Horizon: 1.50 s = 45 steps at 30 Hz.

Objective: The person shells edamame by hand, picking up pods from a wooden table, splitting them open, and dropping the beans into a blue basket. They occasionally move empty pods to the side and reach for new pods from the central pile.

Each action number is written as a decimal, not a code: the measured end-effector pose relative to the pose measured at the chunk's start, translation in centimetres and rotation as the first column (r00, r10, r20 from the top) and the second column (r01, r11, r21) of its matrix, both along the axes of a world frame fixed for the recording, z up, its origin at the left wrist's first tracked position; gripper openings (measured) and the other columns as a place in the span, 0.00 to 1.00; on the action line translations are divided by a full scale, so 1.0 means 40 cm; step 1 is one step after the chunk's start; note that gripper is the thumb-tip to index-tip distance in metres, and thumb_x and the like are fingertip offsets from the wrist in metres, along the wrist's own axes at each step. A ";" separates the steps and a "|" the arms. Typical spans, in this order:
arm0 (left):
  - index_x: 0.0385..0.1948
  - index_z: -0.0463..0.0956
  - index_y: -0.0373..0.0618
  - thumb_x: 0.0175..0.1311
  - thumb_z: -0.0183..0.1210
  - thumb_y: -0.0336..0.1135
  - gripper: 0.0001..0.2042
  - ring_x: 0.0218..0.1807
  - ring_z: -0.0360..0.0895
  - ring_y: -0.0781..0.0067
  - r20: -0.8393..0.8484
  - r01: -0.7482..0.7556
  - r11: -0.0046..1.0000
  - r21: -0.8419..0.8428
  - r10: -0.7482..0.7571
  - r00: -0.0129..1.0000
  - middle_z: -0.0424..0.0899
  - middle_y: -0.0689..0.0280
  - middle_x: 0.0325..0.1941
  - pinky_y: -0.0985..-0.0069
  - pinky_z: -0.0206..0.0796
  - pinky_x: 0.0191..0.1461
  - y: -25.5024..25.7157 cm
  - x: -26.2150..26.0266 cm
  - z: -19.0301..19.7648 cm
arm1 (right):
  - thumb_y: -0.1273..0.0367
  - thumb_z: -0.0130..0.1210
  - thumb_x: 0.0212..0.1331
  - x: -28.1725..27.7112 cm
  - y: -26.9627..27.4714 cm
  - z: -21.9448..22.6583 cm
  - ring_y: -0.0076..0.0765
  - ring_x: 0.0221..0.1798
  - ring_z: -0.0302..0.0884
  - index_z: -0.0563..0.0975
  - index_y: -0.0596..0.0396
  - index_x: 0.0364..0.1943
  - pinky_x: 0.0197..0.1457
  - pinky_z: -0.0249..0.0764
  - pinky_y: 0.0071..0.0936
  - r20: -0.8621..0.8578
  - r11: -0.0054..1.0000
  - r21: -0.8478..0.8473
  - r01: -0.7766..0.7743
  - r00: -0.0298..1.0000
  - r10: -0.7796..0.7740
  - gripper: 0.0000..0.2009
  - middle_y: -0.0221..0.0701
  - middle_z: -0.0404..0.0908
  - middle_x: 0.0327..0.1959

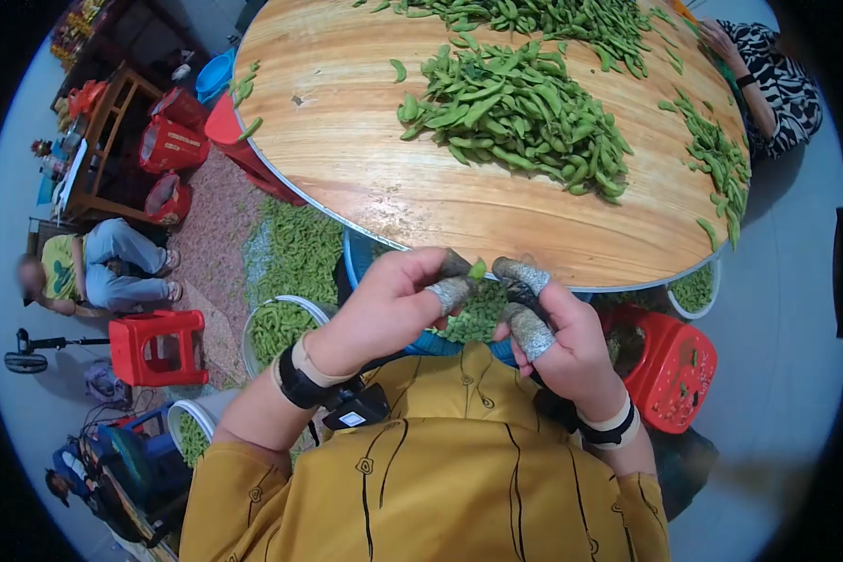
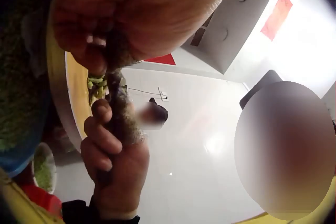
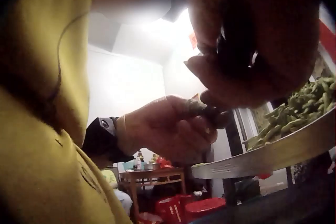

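Note:
Both hands work close to my chest, just below the table edge. My left hand (image 1: 454, 281) and my right hand (image 1: 518, 286) have grey tape wrapped round the fingertips. Between them they pinch one small green pod (image 1: 478, 270), each at one end. The left wrist view shows the left hand (image 2: 131, 19) above the right hand (image 2: 113, 150), with a bit of green pod (image 2: 96, 83) between them. In the right wrist view the right hand (image 3: 247, 45) is dark and close, meeting the left hand (image 3: 168, 129). A large heap of green pods (image 1: 515, 117) lies on the round wooden table (image 1: 365, 159).
A blue basin (image 1: 356, 262) with pods sits under the table in front of me. White buckets of pods (image 1: 281, 323) and red stools (image 1: 159, 347) stand on the floor. Another person's patterned sleeve (image 1: 768, 75) is at the table's far right. Someone sits at the left (image 1: 94, 267).

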<state>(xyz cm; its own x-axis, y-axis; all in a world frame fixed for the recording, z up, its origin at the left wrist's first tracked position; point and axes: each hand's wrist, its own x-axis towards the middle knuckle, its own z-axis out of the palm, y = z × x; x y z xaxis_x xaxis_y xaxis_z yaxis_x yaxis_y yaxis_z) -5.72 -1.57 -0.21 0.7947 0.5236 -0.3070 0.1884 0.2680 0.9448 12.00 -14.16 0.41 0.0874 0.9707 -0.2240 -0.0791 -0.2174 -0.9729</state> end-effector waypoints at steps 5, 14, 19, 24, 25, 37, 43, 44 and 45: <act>0.44 0.76 0.37 0.62 0.52 0.24 0.10 0.32 0.70 0.86 -0.012 0.040 0.990 0.134 -0.039 0.999 0.78 0.74 0.32 0.84 0.65 0.37 -0.009 0.007 -0.022 | 0.80 0.47 0.58 -0.010 0.013 -0.002 0.16 0.35 0.72 0.67 0.62 0.60 0.41 0.71 0.16 -0.017 1.000 -0.017 -0.015 1.000 0.014 0.22 0.26 0.78 0.36; 0.37 0.76 0.35 0.60 0.51 0.23 0.07 0.31 0.73 0.81 -0.100 0.108 0.641 0.760 -0.049 0.994 0.78 0.69 0.29 0.78 0.67 0.36 -0.007 0.015 -0.019 | 0.79 0.46 0.60 0.017 0.029 -0.015 0.15 0.32 0.71 0.69 0.59 0.59 0.36 0.69 0.14 -0.063 0.997 -0.038 -0.067 0.996 0.065 0.21 0.25 0.77 0.36; 0.37 0.75 0.38 0.63 0.52 0.26 0.05 0.24 0.69 0.78 0.111 0.046 0.988 -0.148 -0.029 0.993 0.76 0.66 0.24 0.79 0.61 0.29 0.010 0.015 -0.019 | 0.77 0.46 0.62 0.024 0.032 -0.010 0.11 0.20 0.61 0.71 0.52 0.58 0.21 0.55 0.11 -0.476 0.978 -0.184 -0.097 0.879 -0.002 0.19 0.22 0.74 0.29; 0.46 0.71 0.39 0.65 0.53 0.34 0.12 0.21 0.62 0.80 0.426 0.279 0.609 -0.742 0.107 0.898 0.73 0.66 0.26 0.82 0.54 0.27 0.019 0.007 -0.078 | 0.75 0.52 0.59 0.001 0.033 -0.083 0.17 0.29 0.73 0.73 0.55 0.56 0.33 0.70 0.16 0.316 0.904 0.418 -0.089 0.947 -0.052 0.19 0.24 0.79 0.32; 0.47 0.71 0.39 0.65 0.54 0.35 0.13 0.21 0.63 0.80 0.370 0.240 0.653 -0.719 0.067 0.926 0.73 0.67 0.27 0.81 0.55 0.27 0.025 0.002 -0.089 | 0.76 0.54 0.56 0.011 0.020 -0.060 0.19 0.38 0.75 0.73 0.58 0.55 0.44 0.72 0.19 0.186 0.974 0.207 -0.092 0.981 0.053 0.19 0.25 0.81 0.37; 0.33 0.76 0.38 0.64 0.56 0.33 0.07 0.21 0.65 0.84 0.195 0.391 0.756 -0.526 -0.340 0.920 0.73 0.71 0.21 0.85 0.55 0.25 0.036 -0.043 -0.092 | 0.66 0.64 0.48 0.031 0.067 -0.037 0.38 0.28 0.77 0.77 0.57 0.36 0.35 0.73 0.26 0.639 0.852 0.207 -0.481 0.726 0.254 0.13 0.40 0.78 0.27; 0.31 0.76 0.39 0.64 0.53 0.33 0.07 0.21 0.67 0.82 -0.105 0.312 0.931 -0.189 -0.335 0.936 0.73 0.71 0.20 0.82 0.59 0.26 0.023 -0.050 -0.054 | 0.67 0.60 0.43 -0.037 0.055 -0.039 0.50 0.27 0.74 0.72 0.57 0.25 0.31 0.72 0.39 0.823 0.866 0.277 -0.415 0.568 0.009 0.10 0.39 0.74 0.22; 0.31 0.76 0.39 0.64 0.53 0.34 0.08 0.22 0.69 0.80 -0.185 0.326 0.941 -0.085 -0.337 0.923 0.74 0.70 0.20 0.80 0.62 0.26 0.021 -0.059 -0.050 | 0.67 0.60 0.44 -0.041 0.051 -0.046 0.49 0.28 0.75 0.72 0.57 0.25 0.31 0.73 0.39 0.843 0.876 0.272 -0.399 0.538 -0.017 0.10 0.40 0.74 0.24; 0.31 0.76 0.39 0.64 0.53 0.34 0.08 0.22 0.69 0.80 -0.186 0.323 0.942 -0.089 -0.334 0.924 0.74 0.70 0.20 0.80 0.62 0.26 0.022 -0.075 -0.048 | 0.67 0.60 0.44 -0.042 0.048 -0.051 0.49 0.28 0.75 0.72 0.57 0.25 0.31 0.73 0.39 0.842 0.875 0.270 -0.401 0.540 -0.012 0.10 0.40 0.74 0.24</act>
